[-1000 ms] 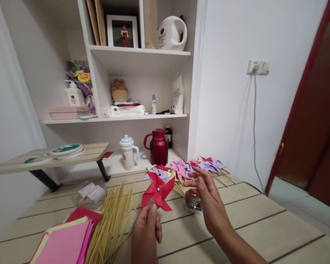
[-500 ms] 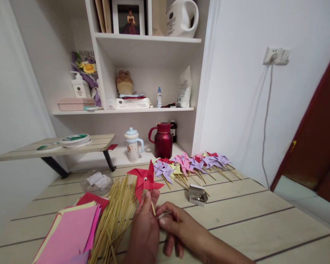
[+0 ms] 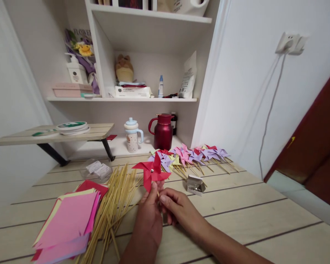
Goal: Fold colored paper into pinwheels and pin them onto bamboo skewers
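Observation:
A red paper pinwheel (image 3: 151, 174) on a thin wooden stick stands upright above the table's middle. My left hand (image 3: 147, 220) grips its stick just below the wheel, thumb up against the paper. My right hand (image 3: 178, 209) pinches the same stick from the right, fingers curled around it. Behind them lies a row of finished pinwheels (image 3: 191, 156) in pink, purple, yellow and red. A bundle of bamboo sticks (image 3: 112, 211) lies left of my left hand, next to a stack of coloured paper sheets (image 3: 67, 225).
A small silver box (image 3: 194, 184) sits right of the pinwheel. A clear plastic tub (image 3: 96, 171) stands behind the sticks. A red thermos jug (image 3: 162, 131) and a lidded cup (image 3: 132, 135) stand by the white shelves. The table edge falls away at right toward a dark red door (image 3: 316, 139).
My right hand came back from the pinwheel's blades down to the stick beside my left hand. The red pinwheel shifted slightly left, then right again. The view tilted downward.

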A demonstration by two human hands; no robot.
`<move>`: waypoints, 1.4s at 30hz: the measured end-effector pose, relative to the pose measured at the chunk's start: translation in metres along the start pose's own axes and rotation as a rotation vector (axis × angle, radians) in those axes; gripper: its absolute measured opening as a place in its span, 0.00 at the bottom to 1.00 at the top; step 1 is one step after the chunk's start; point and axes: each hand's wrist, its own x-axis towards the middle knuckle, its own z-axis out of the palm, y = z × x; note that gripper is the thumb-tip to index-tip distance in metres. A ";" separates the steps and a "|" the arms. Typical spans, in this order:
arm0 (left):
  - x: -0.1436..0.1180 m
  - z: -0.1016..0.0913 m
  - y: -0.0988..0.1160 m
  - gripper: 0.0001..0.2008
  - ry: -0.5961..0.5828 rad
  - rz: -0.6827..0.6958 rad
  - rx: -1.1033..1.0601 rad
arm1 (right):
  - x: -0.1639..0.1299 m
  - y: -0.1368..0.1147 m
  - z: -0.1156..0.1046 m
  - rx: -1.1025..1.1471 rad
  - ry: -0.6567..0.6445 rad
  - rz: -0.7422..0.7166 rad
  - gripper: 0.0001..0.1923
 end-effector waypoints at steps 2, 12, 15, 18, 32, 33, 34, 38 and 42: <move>0.001 -0.001 -0.007 0.15 -0.065 -0.021 -0.016 | 0.002 -0.001 0.001 0.057 0.037 0.050 0.23; -0.001 0.000 -0.010 0.23 -0.048 -0.024 -0.004 | 0.003 0.002 0.004 0.168 0.097 0.125 0.23; 0.001 -0.003 -0.010 0.25 -0.046 0.018 0.064 | 0.004 0.001 0.003 0.166 0.091 0.116 0.24; 0.003 -0.004 -0.009 0.24 -0.075 0.082 0.132 | 0.005 -0.004 -0.001 0.152 0.104 0.091 0.24; 0.007 -0.004 0.013 0.26 0.130 0.377 0.551 | 0.004 -0.017 -0.013 0.105 0.173 0.052 0.25; 0.007 -0.003 0.014 0.26 0.139 0.403 0.571 | 0.003 -0.017 -0.012 0.102 0.164 0.060 0.25; 0.006 -0.002 0.014 0.25 0.144 0.428 0.588 | 0.003 -0.017 -0.011 0.100 0.155 0.068 0.25; 0.003 0.000 0.020 0.23 0.136 0.488 0.620 | 0.001 -0.015 -0.008 0.109 0.128 0.090 0.24; -0.002 -0.001 0.025 0.24 0.197 0.501 0.653 | 0.000 -0.014 -0.007 0.107 0.111 0.117 0.24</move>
